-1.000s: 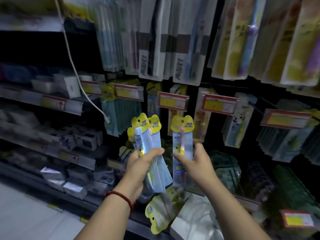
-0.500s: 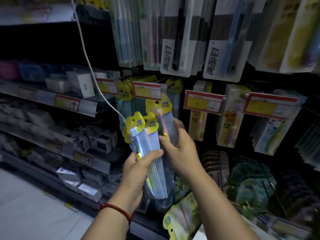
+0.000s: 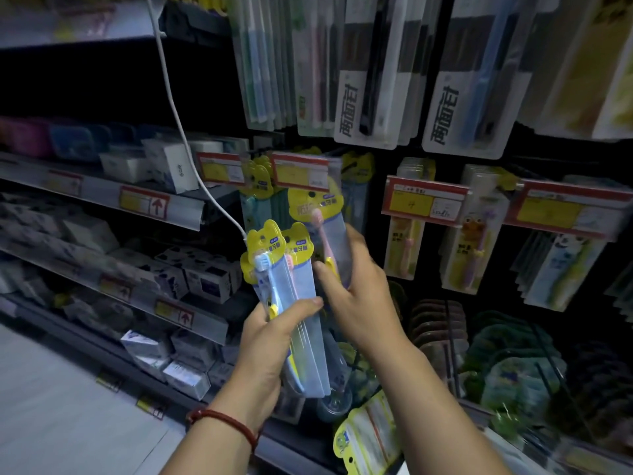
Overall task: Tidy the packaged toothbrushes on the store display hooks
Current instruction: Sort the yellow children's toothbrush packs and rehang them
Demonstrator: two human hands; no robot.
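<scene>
Head view: below and left of the red-and-yellow paper price tag [image 3: 301,171], the left hand [image 3: 270,341] grips an upright bundle of clear toothbrush packs with yellow card tops [image 3: 291,279]. Directly under the tag, the right hand [image 3: 359,303] holds a single pack with a pink brush [image 3: 330,231], long axis upright, yellow top reaching the tag. The hook is hidden; I judge it lies just above, nearer the right hand.

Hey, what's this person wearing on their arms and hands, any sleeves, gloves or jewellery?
No gloves on the left hand or the right hand, and no sleeve reaches into view on either forearm. The left wrist carries a thin red cord bracelet. The right wrist shows nothing worn, and I can make out no watch or rings.
</scene>
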